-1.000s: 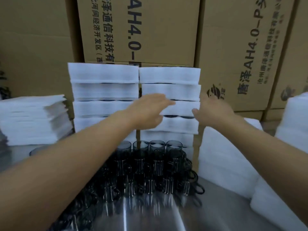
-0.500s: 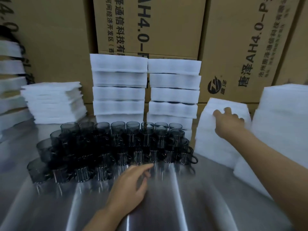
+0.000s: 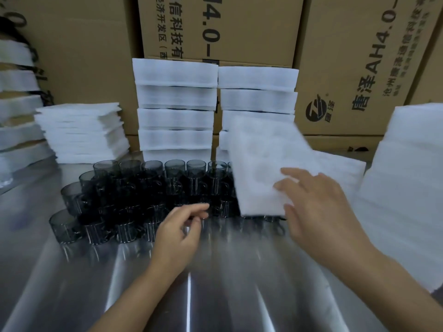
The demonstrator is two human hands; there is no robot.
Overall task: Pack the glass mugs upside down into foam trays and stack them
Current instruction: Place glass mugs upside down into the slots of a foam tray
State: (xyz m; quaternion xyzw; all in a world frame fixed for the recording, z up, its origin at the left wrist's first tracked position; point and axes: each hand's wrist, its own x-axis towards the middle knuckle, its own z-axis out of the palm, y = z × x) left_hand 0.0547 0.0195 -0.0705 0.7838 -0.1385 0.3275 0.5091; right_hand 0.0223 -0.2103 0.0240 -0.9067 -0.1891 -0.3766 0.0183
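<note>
Several dark glass mugs (image 3: 143, 195) stand upside down in rows on the shiny metal table (image 3: 215, 283). My right hand (image 3: 316, 207) grips a white foam tray (image 3: 261, 159) by its near corner and holds it tilted in the air over the right end of the mug rows. My left hand (image 3: 179, 231) hovers just in front of the mugs, fingers loosely curled and holding nothing. Two stacks of packed foam trays (image 3: 175, 109) rise behind the mugs against the cartons.
Empty foam pieces sit in a low pile at the left (image 3: 81, 133) and in tall piles at the right (image 3: 407, 188). Large cardboard cartons (image 3: 239, 27) wall off the back. More foam stacks (image 3: 16, 104) line the far left edge.
My right hand has lifted a foam tray off the right-hand pile and swung it left over the mugs. My left hand has come down from the stacks to the table in front of the mugs.
</note>
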